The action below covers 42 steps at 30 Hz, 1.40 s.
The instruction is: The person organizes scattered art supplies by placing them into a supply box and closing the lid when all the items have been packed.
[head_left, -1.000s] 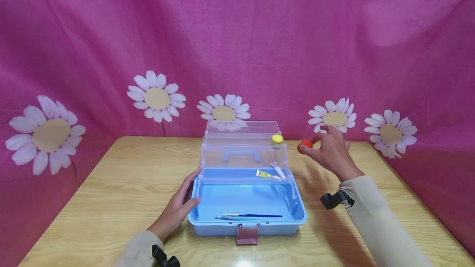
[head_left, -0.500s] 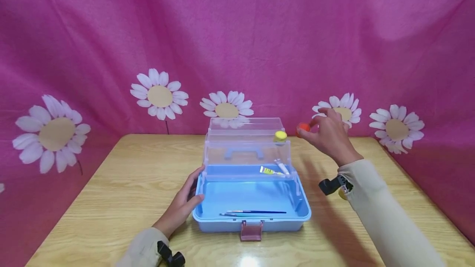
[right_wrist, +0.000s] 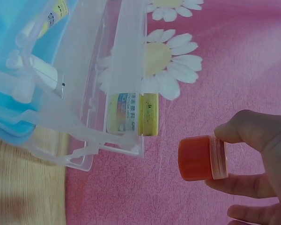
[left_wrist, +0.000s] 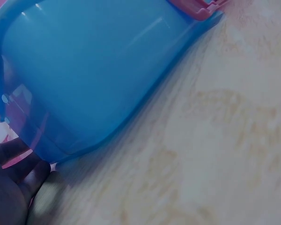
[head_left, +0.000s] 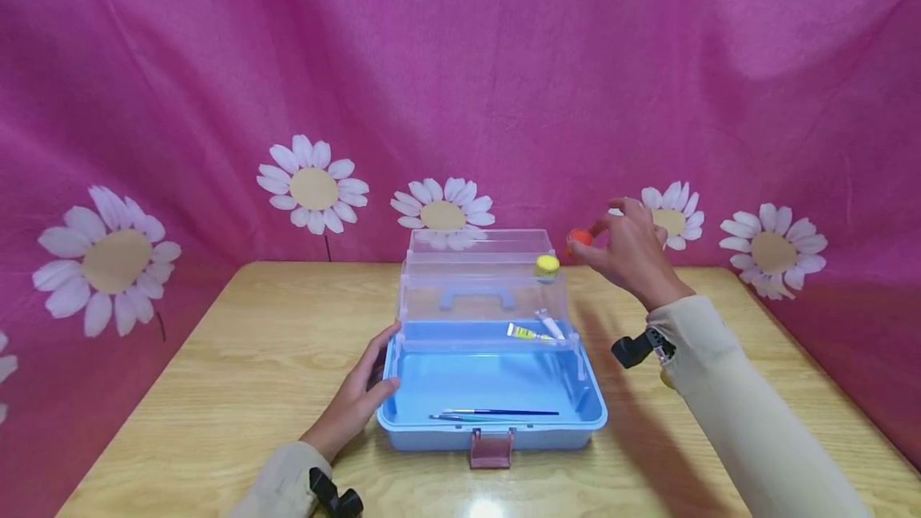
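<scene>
Holding a small jar with an orange lid (head_left: 579,239) between thumb and fingertips, the right hand (head_left: 629,253) hovers in the air at about two o'clock from an open blue box (head_left: 492,378), just beside the box's raised clear tray (head_left: 482,274) and level with its top. In the right wrist view the orange-lidded jar (right_wrist: 202,158) lies sideways in the pinch, thumb above and a finger below, apart from the tray's corner.

Inside that clear tray (right_wrist: 107,89), at its right end, a jar with a yellow lid (head_left: 547,265) lies on its side; the wrist view shows its printed label and yellow lid (right_wrist: 148,114) facing the orange one. On the shelf below, a small yellow tube (head_left: 527,332) and a white tube (head_left: 553,325) lie side by side. Two thin paintbrushes (head_left: 496,415) rest across the blue floor of the box, near its front wall. A pink latch (head_left: 491,448) hangs at six o'clock on the front.

Resting against the box's left wall at about nine o'clock, the left hand (head_left: 354,400) lies with relaxed fingers on the rim, thumb along the edge, grasping nothing. The left wrist view shows the blue wall (left_wrist: 89,75) close up with fingertips (left_wrist: 18,176) touching its lower corner.

All of it sits on a pale wooden bench (head_left: 216,390) in front of a pink cloth printed with white daisies (head_left: 313,185).
</scene>
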{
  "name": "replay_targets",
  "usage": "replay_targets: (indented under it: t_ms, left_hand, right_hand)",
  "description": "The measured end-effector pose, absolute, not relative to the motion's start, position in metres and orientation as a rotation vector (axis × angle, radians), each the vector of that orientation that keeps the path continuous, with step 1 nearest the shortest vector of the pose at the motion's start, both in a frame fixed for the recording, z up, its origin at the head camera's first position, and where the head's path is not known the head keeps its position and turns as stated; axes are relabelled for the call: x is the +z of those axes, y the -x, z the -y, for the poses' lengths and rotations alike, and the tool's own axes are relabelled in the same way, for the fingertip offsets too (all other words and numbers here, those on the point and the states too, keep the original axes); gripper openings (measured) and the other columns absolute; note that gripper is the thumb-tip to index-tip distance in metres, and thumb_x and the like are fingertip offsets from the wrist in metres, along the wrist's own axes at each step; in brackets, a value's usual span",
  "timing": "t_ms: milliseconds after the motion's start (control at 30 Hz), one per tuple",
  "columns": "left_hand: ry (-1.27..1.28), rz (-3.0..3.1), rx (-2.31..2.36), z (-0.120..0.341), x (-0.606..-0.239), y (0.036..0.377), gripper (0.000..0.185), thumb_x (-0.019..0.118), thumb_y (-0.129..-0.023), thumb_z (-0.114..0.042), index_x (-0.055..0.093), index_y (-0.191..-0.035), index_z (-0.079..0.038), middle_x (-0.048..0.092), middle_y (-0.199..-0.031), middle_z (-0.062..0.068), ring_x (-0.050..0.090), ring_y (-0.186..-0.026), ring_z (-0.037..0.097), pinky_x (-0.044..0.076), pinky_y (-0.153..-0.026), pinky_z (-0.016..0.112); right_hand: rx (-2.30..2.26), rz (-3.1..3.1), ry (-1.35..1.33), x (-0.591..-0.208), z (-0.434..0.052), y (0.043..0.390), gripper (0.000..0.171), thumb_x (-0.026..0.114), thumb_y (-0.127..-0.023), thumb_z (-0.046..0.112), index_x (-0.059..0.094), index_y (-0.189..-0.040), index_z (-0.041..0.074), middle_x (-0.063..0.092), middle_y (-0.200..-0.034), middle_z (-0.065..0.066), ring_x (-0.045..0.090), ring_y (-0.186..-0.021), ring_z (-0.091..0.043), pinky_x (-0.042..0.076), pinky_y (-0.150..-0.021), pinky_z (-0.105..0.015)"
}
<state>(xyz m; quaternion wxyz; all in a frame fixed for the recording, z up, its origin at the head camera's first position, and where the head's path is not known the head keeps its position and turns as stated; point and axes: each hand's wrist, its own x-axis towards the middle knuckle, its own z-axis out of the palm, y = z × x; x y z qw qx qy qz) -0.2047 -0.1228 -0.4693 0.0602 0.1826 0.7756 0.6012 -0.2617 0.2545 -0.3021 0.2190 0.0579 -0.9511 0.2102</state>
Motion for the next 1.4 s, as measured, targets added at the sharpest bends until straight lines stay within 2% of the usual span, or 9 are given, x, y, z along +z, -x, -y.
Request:
replay_targets:
  t_ms: [233,500,567,867,1067,1233,1400]
  left_hand:
    - [-0.564,-2.338,1.834,0.123,-0.469,0.208,0.066,0.051,-0.098,-0.015,0.021,-0.149,-0.044,0.021,-0.158,-0.005,0.023,-0.144,0.022,0.022,-0.116,0.049]
    - [-0.534,-2.352,1.812,0.123,-0.471,0.206,0.067,0.053,-0.098,-0.018,0.019,-0.149,-0.044,0.023,-0.158,-0.004,0.026,-0.144,0.023,0.024,-0.115,0.048]
    - [-0.533,-2.348,1.813,0.123,-0.471,0.205,0.066,0.053,-0.098,-0.019,0.019,-0.149,-0.044,0.023,-0.158,-0.004,0.026,-0.144,0.023,0.023,-0.115,0.048]
    - [-0.533,-2.339,1.825,0.124,-0.470,0.207,0.067,0.052,-0.097,-0.016,0.020,-0.148,-0.046,0.023,-0.157,-0.004,0.026,-0.143,0.023,0.024,-0.115,0.048]
    - [-0.538,-2.338,1.843,0.126,-0.470,0.206,0.068,0.052,-0.097,-0.013,0.022,-0.149,-0.043,0.026,-0.156,-0.001,0.028,-0.142,0.022,0.025,-0.115,0.047]
    - [-0.536,-2.339,1.828,0.125,-0.469,0.206,0.066,0.052,-0.097,-0.017,0.021,-0.149,-0.044,0.023,-0.157,-0.001,0.025,-0.144,0.023,0.024,-0.115,0.046]
    - [-0.525,-2.337,1.833,0.124,-0.468,0.206,0.066,0.053,-0.096,-0.017,0.022,-0.148,-0.046,0.023,-0.157,-0.003,0.025,-0.144,0.022,0.024,-0.115,0.045]
  right_hand:
    - [0.623,2.631,-0.183,-0.301,-0.246,0.266,0.038,0.074,-0.081,0.032,0.070,-0.091,-0.004,0.039,-0.141,-0.023,0.029,-0.131,-0.042,0.027,-0.090,-0.063]
    - [0.730,2.617,-0.248,-0.305,-0.230,0.270,0.038,0.077,-0.080,0.035,0.070,-0.089,-0.001,0.039,-0.142,-0.020,0.029,-0.133,-0.038,0.023,-0.098,-0.067]
    - [0.749,2.621,-0.266,-0.306,-0.226,0.272,0.038,0.077,-0.079,0.036,0.071,-0.088,0.000,0.040,-0.142,-0.019,0.029,-0.133,-0.038,0.024,-0.098,-0.066]
    - [0.889,2.711,-0.246,-0.305,-0.214,0.281,0.037,0.076,-0.081,0.037,0.069,-0.088,0.001,0.035,-0.147,-0.018,0.029,-0.133,-0.037,0.043,-0.096,-0.059]
    - [0.943,2.760,-0.233,-0.309,-0.209,0.284,0.035,0.074,-0.082,0.036,0.069,-0.086,0.002,0.034,-0.148,-0.018,0.029,-0.134,-0.038,0.043,-0.097,-0.060]
    - [0.930,2.764,-0.250,-0.312,-0.208,0.287,0.033,0.075,-0.082,0.035,0.069,-0.082,0.002,0.035,-0.147,-0.019,0.030,-0.133,-0.038,0.041,-0.098,-0.059]
    - [0.869,2.787,-0.294,-0.314,-0.206,0.290,0.035,0.074,-0.082,0.037,0.072,-0.084,0.003,0.037,-0.145,-0.019,0.030,-0.131,-0.038,0.041,-0.096,-0.059]
